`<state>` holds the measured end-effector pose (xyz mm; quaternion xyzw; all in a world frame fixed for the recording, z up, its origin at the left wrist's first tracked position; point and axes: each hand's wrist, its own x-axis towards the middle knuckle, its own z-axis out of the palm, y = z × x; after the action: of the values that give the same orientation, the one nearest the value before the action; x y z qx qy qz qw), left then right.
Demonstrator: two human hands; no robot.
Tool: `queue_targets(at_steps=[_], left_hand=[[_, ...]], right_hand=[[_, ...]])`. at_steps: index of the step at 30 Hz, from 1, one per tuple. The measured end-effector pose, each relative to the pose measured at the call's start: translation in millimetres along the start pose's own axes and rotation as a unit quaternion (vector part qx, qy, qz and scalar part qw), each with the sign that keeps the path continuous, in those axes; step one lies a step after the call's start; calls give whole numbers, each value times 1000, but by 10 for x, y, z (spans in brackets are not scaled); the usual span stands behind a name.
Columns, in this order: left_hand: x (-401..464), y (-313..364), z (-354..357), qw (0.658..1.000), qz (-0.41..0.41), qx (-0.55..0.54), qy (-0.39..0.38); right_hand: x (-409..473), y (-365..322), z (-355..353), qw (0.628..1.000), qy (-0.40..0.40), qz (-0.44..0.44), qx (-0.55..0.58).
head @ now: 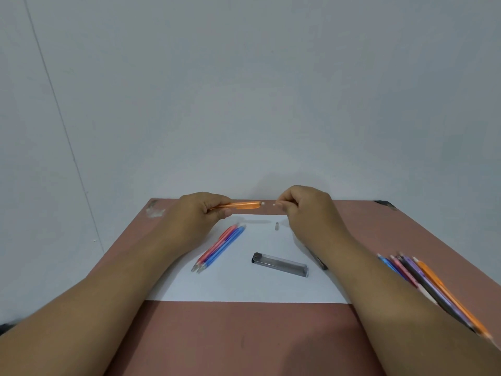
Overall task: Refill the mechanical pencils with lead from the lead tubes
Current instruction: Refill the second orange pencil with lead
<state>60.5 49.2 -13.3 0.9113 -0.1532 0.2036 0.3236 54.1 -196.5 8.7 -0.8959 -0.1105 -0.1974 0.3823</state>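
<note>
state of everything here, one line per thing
left hand: grips orange pencil, held level above the table
right hand: pinches a small white piece near the pencil's end
small grey cap: loose on the paper
lead tube: lying flat
three pencils: lying together

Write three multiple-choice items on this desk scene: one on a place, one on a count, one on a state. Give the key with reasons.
1. Where does the clear grey plastic lead tube lie?
A. on the white paper sheet
B. in the right hand
C. on the bare brown table

2. How many pencils lie in the red-and-blue mechanical pencil group on the sheet?
A. one
B. three
C. six

3. What is the left hand doing?
A. lying flat
B. gripping the translucent orange mechanical pencil
C. holding the tube

Key: 1 A, the tube rests mid-sheet. 2 B, three tips show together. 3 B, its fingers curl round the barrel.
</note>
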Motion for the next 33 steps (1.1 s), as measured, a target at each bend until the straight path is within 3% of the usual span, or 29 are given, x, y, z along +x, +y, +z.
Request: queue_targets(at_steps=[10, 24, 27, 30, 33], left_hand=[[4, -14, 8, 1000, -3, -9, -8], [5, -18, 14, 1000, 0, -2, -8], [8, -11, 18, 1000, 3, 6, -11], [12, -17, 26, 1000, 7, 2, -10], [22, -25, 33, 1000, 13, -3, -13]], right_hand=[[45, 199, -1, 986, -68, 63, -136], [44, 178, 11, 977, -114, 91, -152], [52, 186, 0, 984, -78, 72, -144], [36, 100, -27, 999, 1, 4, -42], [0, -22, 2, 997, -8, -79, 11]])
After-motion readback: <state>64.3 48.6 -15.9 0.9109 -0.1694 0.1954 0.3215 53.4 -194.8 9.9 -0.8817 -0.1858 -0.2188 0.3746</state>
